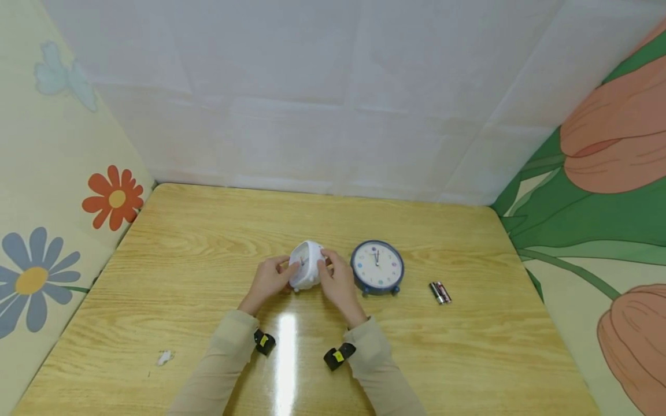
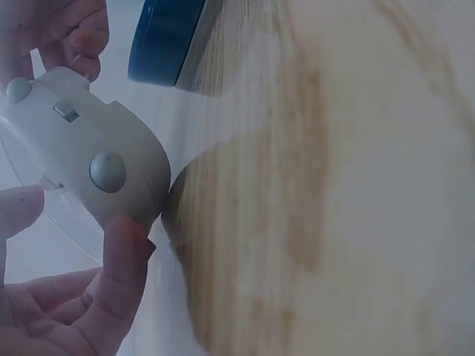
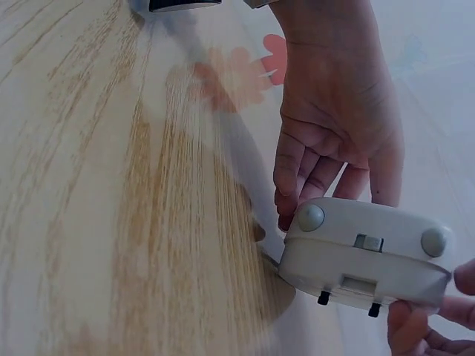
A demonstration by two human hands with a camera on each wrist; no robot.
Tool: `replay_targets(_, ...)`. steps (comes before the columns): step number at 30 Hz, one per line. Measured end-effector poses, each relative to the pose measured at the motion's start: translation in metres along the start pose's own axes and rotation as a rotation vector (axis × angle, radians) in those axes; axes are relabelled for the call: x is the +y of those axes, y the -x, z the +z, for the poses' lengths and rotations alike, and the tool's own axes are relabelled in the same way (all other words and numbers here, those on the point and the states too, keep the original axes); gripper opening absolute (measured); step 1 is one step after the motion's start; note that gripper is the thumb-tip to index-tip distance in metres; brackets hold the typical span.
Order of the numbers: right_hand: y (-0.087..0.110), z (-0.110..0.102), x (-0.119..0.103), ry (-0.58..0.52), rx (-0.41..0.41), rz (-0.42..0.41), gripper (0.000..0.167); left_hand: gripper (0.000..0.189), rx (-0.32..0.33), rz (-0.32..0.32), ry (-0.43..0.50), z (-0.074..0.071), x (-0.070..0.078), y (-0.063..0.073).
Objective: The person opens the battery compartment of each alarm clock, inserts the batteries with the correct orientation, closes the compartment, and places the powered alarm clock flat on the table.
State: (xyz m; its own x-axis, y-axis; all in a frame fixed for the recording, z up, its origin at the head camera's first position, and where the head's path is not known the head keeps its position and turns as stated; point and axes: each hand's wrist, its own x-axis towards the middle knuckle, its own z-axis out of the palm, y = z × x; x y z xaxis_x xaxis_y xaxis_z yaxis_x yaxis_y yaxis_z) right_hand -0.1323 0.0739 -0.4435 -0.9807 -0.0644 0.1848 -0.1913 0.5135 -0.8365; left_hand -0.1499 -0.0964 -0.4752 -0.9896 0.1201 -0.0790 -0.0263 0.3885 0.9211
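Both the left hand (image 1: 269, 279) and the right hand (image 1: 338, 284) have their fingers curled around a small white clock (image 1: 311, 267), near the middle of a wood-grain bench (image 1: 208, 231). The left fingers grip its 9 o'clock side, thumb at the front; the right fingers grip its 3 o'clock side. Its dial faces roughly 9 o'clock. The right wrist view shows two rounded feet (image 3: 311, 217), a small switch (image 3: 369, 243) and two black knobs (image 3: 323, 297) on it. At 3 o'clock, just beside the right hand, a larger blue-rimmed clock (image 1: 377, 267) lies face up. Two batteries (image 1: 440, 293) lie side by side towards 4 o'clock from that. A small white patch (image 1: 164, 357) shows at 8 o'clock from the white clock.
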Motion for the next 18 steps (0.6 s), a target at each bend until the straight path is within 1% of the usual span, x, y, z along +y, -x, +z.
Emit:
replay_targets(2,-0.0002,0.0014,0.0004,-0.001,0.018,-0.012,0.027,0.039,-0.005,-0.004,-0.002,0.0001,0.0001,-0.0003)
replay_targets(6,-0.0006,0.0030,0.0023,-0.062,0.014,-0.005,0.027,0.041,-0.017,-0.012,-0.021,0.0003,0.0015,-0.0012)
replay_targets(11,-0.0005,0.0046,0.0030,-0.142,-0.010,0.042,0.032,0.045,-0.036,-0.033,-0.028,-0.0003,0.0034,-0.0012)
replay_targets(18,-0.0014,0.0081,0.0026,-0.193,-0.032,0.117,0.037,0.056,-0.050,-0.076,-0.021,-0.0015,0.0063,0.0008)
